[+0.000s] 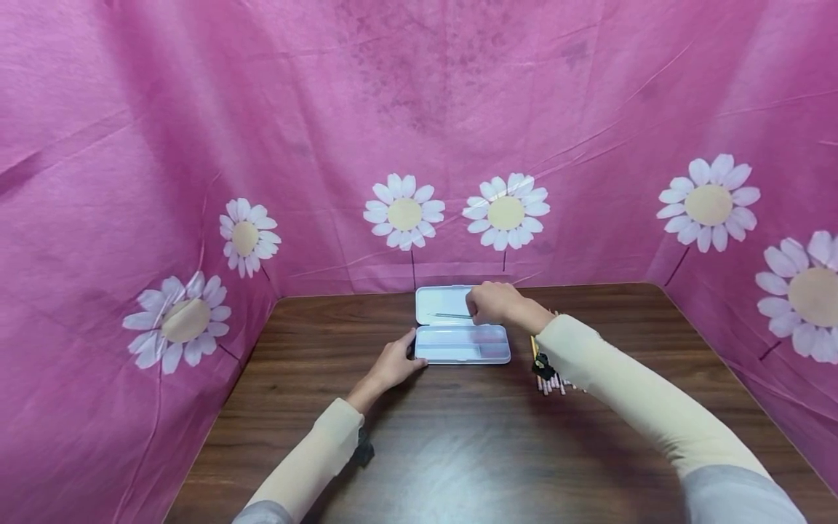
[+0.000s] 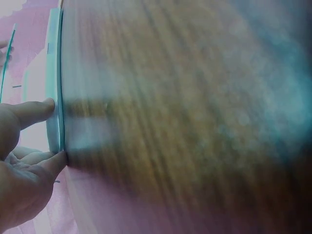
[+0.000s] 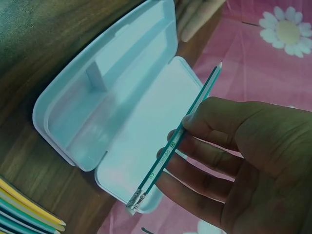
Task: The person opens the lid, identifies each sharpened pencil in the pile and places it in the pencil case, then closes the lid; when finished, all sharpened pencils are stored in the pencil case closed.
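A white pencil case (image 1: 462, 354) lies open on the table, its lid tipped back towards the pink cloth. In the right wrist view, the compartments of the case (image 3: 80, 114) hold nothing. My left hand (image 1: 395, 362) grips the left end of the case, thumb at the front; the left wrist view shows the thumb and fingers on its edge. Above the lid my right hand (image 1: 496, 302) pinches a green-and-white pencil (image 3: 165, 158) between thumb and fingers. The pencil has a metal band at its lower end, and its sharpened tip points up and away.
Several pencils (image 1: 550, 383) lie in a bunch to the right of the case, partly hidden under my right forearm. A pink cloth with daisies (image 1: 314, 145) hangs behind and beside the brown wooden table (image 1: 419, 444).
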Motion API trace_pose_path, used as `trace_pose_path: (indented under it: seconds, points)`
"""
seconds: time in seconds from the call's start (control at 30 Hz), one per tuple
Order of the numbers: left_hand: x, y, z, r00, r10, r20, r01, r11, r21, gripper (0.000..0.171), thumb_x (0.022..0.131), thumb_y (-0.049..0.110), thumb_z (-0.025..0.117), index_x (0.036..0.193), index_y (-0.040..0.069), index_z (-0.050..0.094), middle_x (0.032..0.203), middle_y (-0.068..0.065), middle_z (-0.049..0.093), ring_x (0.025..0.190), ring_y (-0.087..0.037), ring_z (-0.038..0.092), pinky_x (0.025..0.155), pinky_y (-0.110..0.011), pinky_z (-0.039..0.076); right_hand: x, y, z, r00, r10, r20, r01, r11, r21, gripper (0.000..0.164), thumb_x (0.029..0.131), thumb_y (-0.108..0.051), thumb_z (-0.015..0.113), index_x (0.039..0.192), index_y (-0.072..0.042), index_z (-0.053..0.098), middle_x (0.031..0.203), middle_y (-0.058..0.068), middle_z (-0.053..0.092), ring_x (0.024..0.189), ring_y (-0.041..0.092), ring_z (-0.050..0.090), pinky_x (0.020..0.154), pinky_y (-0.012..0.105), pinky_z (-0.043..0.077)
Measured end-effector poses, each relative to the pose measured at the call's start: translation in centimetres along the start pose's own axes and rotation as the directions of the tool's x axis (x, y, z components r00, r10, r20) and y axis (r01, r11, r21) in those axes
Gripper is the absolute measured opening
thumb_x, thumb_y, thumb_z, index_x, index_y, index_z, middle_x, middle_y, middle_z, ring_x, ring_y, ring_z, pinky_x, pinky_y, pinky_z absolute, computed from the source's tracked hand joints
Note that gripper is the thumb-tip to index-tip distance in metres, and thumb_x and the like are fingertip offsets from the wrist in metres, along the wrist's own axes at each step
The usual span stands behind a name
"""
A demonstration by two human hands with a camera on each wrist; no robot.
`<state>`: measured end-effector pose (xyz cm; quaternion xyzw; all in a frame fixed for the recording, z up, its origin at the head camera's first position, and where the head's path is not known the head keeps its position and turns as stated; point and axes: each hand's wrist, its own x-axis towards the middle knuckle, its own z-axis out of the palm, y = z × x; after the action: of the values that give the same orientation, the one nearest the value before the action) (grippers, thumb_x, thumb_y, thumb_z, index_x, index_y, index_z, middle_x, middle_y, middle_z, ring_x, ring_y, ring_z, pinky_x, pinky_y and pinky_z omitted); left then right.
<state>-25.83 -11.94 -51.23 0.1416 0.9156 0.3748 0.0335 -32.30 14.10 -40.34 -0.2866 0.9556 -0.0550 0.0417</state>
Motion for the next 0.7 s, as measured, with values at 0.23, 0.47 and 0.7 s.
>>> trace_pose_path:
  seconds: [0.23, 0.47, 0.7]
  points:
    - [-0.1, 0.1, 0.0, 1.000, -0.015, 0.005, 0.015, 1.000, -0.004, 0.080, 0.096, 0.017, 0.080, 0.159, -0.011, 0.038, 0.160, -0.031, 0.046, 0.148, -0.040, 0.050, 0.126, -0.050, 0.040, 1.1, -0.7, 1.4, 0.998, -0.029, 0.058, 0.031, 0.999, -0.035, 0.012, 0.081, -0.007, 0.074, 0.082, -0.019, 0.075, 0.081, -0.004, 0.073, 0.079, 0.017, 0.066, 0.074, 0.044, 0.060]
    - [-0.1, 0.0, 0.0, 1.000, -0.008, 0.002, 0.008, 1.000, -0.003, 0.080, 0.096, 0.016, 0.080, 0.159, -0.011, 0.038, 0.159, -0.032, 0.047, 0.146, -0.041, 0.052, 0.124, -0.051, 0.042, 1.9, -0.7, 3.2, 0.996, -0.009, 0.089, 0.010, 1.000, -0.009, 0.013, 0.083, -0.004, 0.074, 0.083, -0.017, 0.075, 0.083, -0.001, 0.072, 0.078, 0.019, 0.064, 0.070, 0.042, 0.059]
    - [0.0, 0.0, 0.0, 1.000, 0.004, -0.003, -0.004, 1.000, 0.007, 0.080, 0.096, 0.016, 0.080, 0.158, -0.012, 0.039, 0.159, -0.032, 0.048, 0.146, -0.041, 0.053, 0.124, -0.050, 0.042, 2.1, -0.9, 4.8, 0.997, 0.002, 0.082, 0.000, 1.000, -0.022, 0.012, 0.085, -0.006, 0.076, 0.080, -0.016, 0.073, 0.084, 0.001, 0.071, 0.077, 0.020, 0.063, 0.070, 0.044, 0.059]
